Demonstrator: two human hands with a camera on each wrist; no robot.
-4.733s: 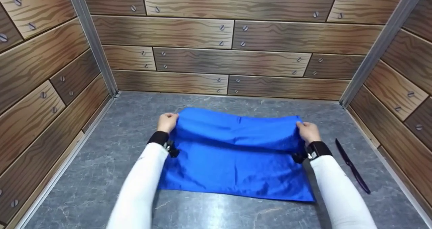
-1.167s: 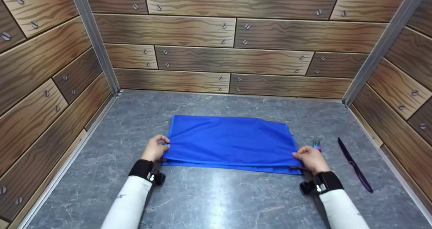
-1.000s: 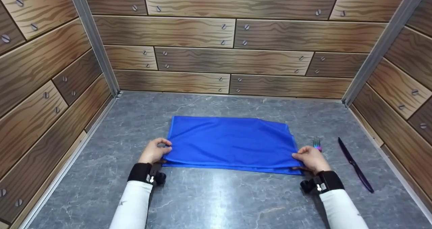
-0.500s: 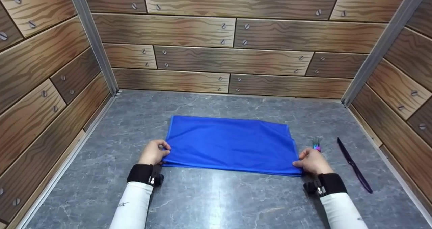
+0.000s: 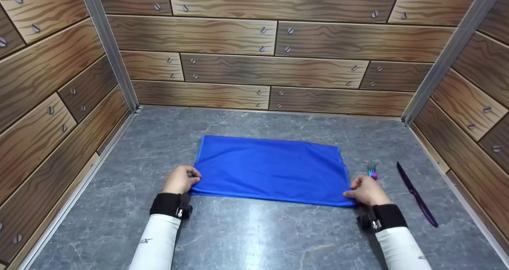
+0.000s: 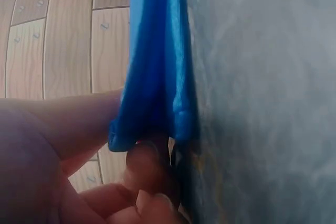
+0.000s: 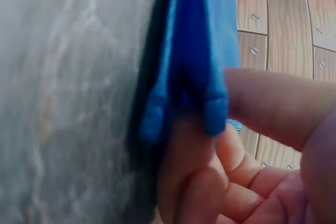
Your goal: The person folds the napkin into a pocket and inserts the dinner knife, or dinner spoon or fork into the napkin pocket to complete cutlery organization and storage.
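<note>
A blue cloth (image 5: 270,170), folded over into a wide rectangle, lies on the grey table in the head view. My left hand (image 5: 181,179) pinches its near left corner, and my right hand (image 5: 368,190) pinches the near right corner. In the left wrist view, the thumb (image 6: 84,121) presses the outside of the upper layer while a fingertip (image 6: 144,163) sits under it, between the two layers. The right wrist view has the same hold: thumb (image 7: 273,103) outside, forefinger (image 7: 189,145) inside the fold. At both corners the layers stand slightly apart.
A fork (image 5: 372,170) with a rainbow sheen lies just beyond my right hand, its handle hidden. Farther right is a dark knife (image 5: 415,193), tip pointing away. Wood-patterned walls (image 5: 270,69) enclose the marbled grey table (image 5: 246,238) at the back and sides.
Both hands have brought the cloth's far edge over toward me, halving it and uncovering the fork. In the last second the upper near edge has come down onto the lower one. Since then, hands are nearly still.
</note>
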